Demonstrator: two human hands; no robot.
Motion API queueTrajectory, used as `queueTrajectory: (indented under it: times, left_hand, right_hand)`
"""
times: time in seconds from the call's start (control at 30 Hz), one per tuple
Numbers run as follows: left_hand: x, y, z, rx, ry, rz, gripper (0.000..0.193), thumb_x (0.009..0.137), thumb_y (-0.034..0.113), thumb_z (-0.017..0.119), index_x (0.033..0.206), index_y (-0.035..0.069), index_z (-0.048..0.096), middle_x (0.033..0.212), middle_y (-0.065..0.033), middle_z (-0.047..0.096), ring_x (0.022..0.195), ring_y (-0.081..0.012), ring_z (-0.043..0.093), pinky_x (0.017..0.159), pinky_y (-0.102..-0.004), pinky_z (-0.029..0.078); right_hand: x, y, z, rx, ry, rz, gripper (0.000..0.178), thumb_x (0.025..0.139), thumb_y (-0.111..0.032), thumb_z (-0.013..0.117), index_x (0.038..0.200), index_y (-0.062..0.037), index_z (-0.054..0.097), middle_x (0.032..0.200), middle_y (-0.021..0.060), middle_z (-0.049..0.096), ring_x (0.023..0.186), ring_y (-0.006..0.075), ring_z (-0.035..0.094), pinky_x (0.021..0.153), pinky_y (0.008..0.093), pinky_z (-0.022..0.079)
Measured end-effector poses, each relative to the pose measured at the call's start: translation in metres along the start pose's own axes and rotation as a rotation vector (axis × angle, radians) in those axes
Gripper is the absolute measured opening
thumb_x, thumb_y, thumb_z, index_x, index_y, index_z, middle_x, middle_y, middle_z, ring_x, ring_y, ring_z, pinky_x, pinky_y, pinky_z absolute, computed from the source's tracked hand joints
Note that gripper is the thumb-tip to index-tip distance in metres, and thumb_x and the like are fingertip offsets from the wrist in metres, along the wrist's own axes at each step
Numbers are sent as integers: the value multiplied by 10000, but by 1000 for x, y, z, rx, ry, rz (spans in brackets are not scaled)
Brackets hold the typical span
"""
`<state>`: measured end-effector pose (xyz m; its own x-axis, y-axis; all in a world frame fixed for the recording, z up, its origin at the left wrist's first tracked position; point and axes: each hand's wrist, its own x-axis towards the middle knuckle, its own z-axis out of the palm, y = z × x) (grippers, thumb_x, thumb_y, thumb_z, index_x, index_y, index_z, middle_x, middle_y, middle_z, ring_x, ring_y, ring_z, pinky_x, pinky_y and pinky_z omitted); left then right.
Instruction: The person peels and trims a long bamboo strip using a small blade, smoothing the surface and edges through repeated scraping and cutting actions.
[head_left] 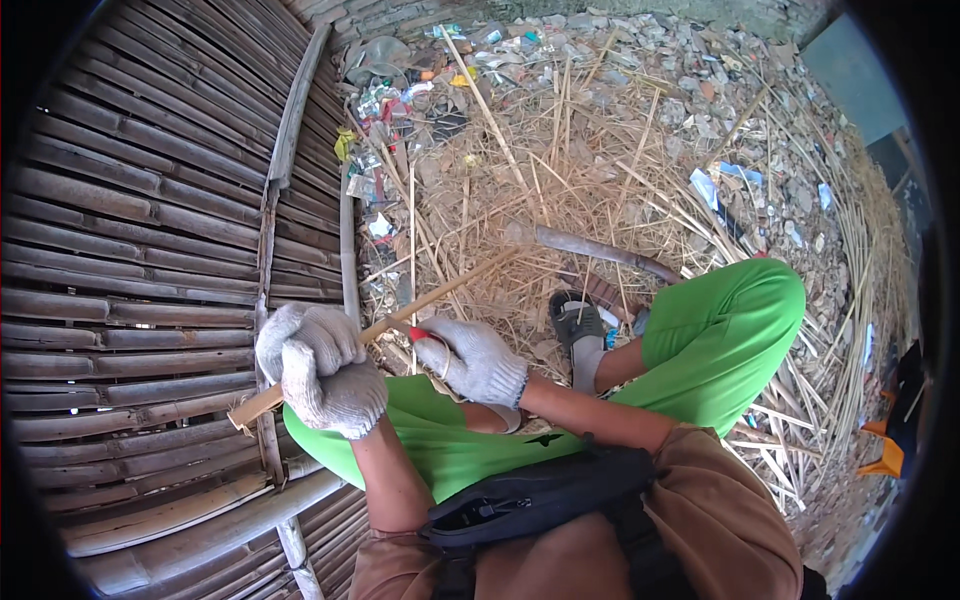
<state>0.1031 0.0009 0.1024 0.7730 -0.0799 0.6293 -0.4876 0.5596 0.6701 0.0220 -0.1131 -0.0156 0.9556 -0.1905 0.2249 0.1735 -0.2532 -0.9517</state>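
My left hand (322,370), in a white knit glove, is closed around a bamboo strip (440,291). The strip slants from beside the bamboo slats up toward the middle of the view. My right hand (472,360), gloved alike, grips a small knife with a red handle (418,334). Its short blade lies against the strip, just beyond my left fist. A thin curled shaving (447,358) hangs by the right fingers. Most of the knife's handle is hidden in the glove.
A bamboo slat platform (150,290) stands at my left. Shavings and strips (590,170) litter the ground, with a long curved dark blade-like piece (605,252) near my sandal (578,318). Plastic scraps (390,100) lie farther off. Long strips (855,300) are heaped at the right.
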Motion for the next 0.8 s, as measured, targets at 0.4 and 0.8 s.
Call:
queueTrajectory:
  times: [0.4, 0.8]
  left_hand:
    - [-14, -2, 30, 102, 311, 70, 286, 1060, 158, 549, 1221, -66, 624, 586, 50, 307, 486, -85, 295, 421, -271, 260]
    - [-7, -3, 25, 118, 483, 77, 247, 1030, 131, 587, 1170, -65, 638, 573, 53, 301, 457, -75, 250, 420, -264, 207]
  right_hand:
    - [-4, -18, 0, 43, -11, 145, 473, 1072, -446, 541, 1152, -6, 697, 856, 250, 697, 831, 432, 706, 734, 512, 529]
    - [-2, -10, 6, -1, -82, 173, 414, 1054, -388, 583, 1149, 2, 687, 836, 251, 683, 780, 427, 697, 721, 490, 536]
